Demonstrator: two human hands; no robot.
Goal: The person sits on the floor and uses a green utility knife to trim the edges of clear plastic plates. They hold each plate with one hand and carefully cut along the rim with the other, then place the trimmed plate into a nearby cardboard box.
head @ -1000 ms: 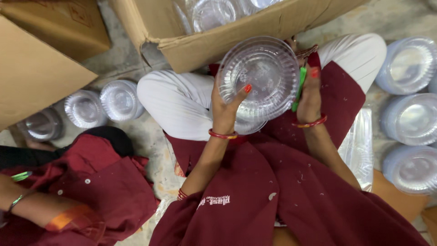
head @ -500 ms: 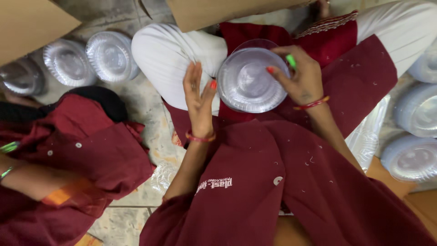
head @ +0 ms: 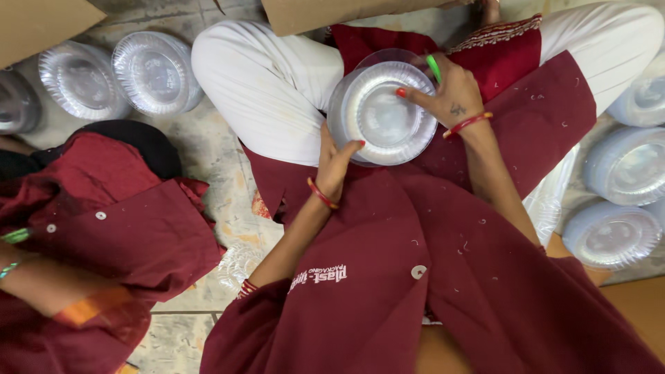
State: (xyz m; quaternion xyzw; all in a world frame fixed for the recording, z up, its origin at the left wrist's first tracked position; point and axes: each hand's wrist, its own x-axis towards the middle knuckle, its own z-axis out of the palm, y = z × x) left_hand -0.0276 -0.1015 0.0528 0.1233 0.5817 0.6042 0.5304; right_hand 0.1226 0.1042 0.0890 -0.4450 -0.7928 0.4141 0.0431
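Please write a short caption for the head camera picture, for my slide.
Both hands, left and right, hold a stack of clear plastic plates on the lap.

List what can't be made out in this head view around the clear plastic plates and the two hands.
- Stack of clear plates in the lap: the count cannot be told, since the layers are see-through and overlap.
- Green object: mostly hidden by the right hand, so its kind is unclear.
- Left hand: its palm is turned away, and the fingers under the rim are hidden.
- Cardboard box: cut off by the top edge, contents unseen.
- Plate stacks at right: cut off by the right edge.
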